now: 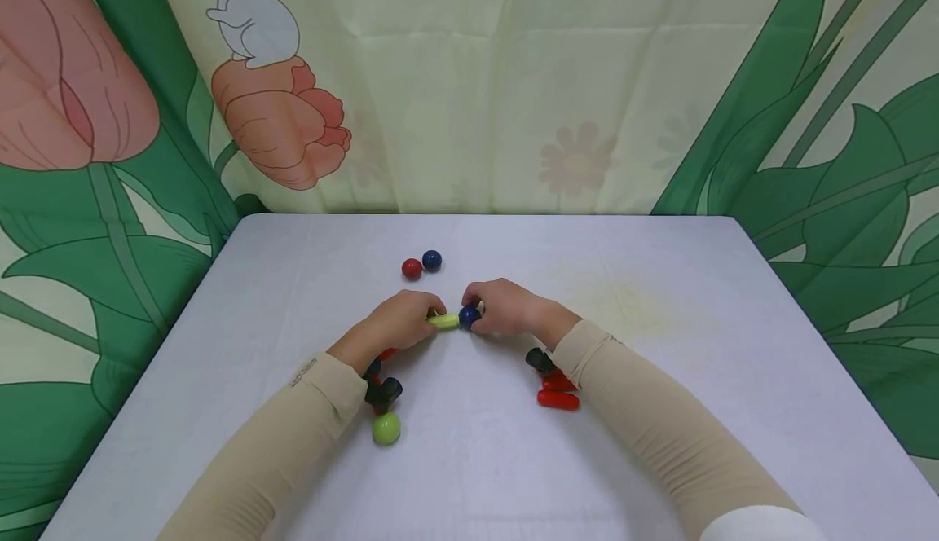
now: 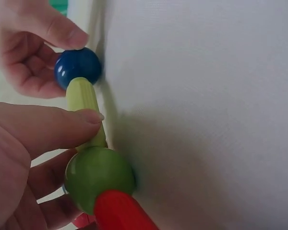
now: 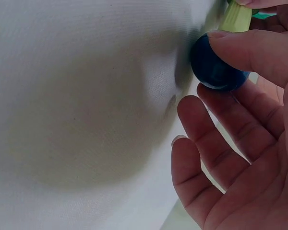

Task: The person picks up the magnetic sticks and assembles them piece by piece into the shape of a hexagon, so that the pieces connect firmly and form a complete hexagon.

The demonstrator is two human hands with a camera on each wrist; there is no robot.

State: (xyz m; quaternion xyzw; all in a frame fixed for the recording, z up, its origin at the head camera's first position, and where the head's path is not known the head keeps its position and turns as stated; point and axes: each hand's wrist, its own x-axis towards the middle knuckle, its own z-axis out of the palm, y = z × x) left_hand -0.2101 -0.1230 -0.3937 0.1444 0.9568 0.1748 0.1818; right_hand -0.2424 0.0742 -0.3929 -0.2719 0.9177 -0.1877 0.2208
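Note:
My left hand (image 1: 402, 318) pinches a yellow-green rod (image 1: 444, 322) between thumb and fingers, low over the white table. At the rod's right end, a dark blue ball (image 1: 467, 316) meets it; thumb and fingers of my right hand (image 1: 506, 306) grip this ball. In the left wrist view, a green ball (image 2: 98, 177) sits at the rod's other end, with a red rod (image 2: 122, 211) against it. My left hand hides both of these for the most part in the head view. The right wrist view shows the blue ball (image 3: 218, 64) under my thumb, with the lower fingers spread loosely.
Behind the hands on the white table (image 1: 469, 476) lie a red ball (image 1: 412, 269) and another blue ball (image 1: 432, 261). By the left forearm are dark pieces (image 1: 383, 393) and a light green ball (image 1: 385, 428). Red rods (image 1: 557, 399) and a dark piece (image 1: 540, 360) lie beside the right forearm.

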